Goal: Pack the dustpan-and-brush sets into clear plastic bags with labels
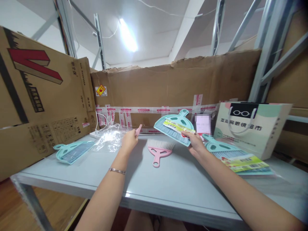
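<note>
Right hand (196, 143) pinching a ribbed teal plastic dustpan (173, 127) by its lower edge, raised and tilted, label card up. Left hand (130, 140) closed on a slim pink piece (139, 129), possibly a handle. Pink soft-bristled brush (159, 149) flat on grey table (168, 189) between both hands. Crinkled clear bag (109, 138) behind the left hand.

A blurred patch (202, 124) hides something behind the dustpan (173, 126). The pink item (139, 129) in the left hand (129, 140) is mostly covered.
</note>
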`<state>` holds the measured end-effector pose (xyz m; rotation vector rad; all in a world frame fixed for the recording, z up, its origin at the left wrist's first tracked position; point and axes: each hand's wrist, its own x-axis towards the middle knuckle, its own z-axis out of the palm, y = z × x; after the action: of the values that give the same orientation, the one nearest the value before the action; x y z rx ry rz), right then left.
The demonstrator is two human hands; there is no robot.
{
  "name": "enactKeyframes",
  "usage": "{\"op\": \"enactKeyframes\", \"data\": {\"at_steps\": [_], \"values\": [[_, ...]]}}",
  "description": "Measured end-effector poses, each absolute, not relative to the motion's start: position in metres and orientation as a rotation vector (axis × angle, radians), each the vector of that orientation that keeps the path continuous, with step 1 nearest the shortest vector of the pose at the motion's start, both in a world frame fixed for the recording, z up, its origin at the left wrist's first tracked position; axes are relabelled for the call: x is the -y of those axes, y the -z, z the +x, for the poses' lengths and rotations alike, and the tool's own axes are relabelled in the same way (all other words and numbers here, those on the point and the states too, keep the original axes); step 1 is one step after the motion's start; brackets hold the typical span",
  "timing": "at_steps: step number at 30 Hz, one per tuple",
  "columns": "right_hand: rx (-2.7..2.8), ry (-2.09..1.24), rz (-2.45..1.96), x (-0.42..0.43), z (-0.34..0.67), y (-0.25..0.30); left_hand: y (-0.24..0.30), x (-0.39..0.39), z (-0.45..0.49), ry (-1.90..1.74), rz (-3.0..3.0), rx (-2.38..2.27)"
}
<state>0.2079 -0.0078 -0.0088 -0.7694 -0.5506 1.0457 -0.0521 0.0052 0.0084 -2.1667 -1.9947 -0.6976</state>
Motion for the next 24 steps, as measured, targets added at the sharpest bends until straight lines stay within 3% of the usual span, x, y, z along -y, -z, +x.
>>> {"op": "enactKeyframes", "data": {"at_steps": [7, 13, 19, 24], "values": [[0.546, -1.003, -0.771, 0.011, 0.205, 0.006, 0.005, -0.003, -0.039, 0.446, -2.402, 1.891], [0.600, -0.970, -0.789, 0.010, 0.206, 0.007, 0.010, 0.000, -0.023, 0.628, -2.716, 1.594], [0.627, -0.921, -0.786, 0.008, 0.206, 0.008, 0.010, 0.014, -0.007, 0.399, -3.394, 1.283], [0.635, -0.927, -0.787, 0.010, 0.203, 0.008, 0.008, 0.016, -0.007, 0.534, -3.348, 1.282]]}}
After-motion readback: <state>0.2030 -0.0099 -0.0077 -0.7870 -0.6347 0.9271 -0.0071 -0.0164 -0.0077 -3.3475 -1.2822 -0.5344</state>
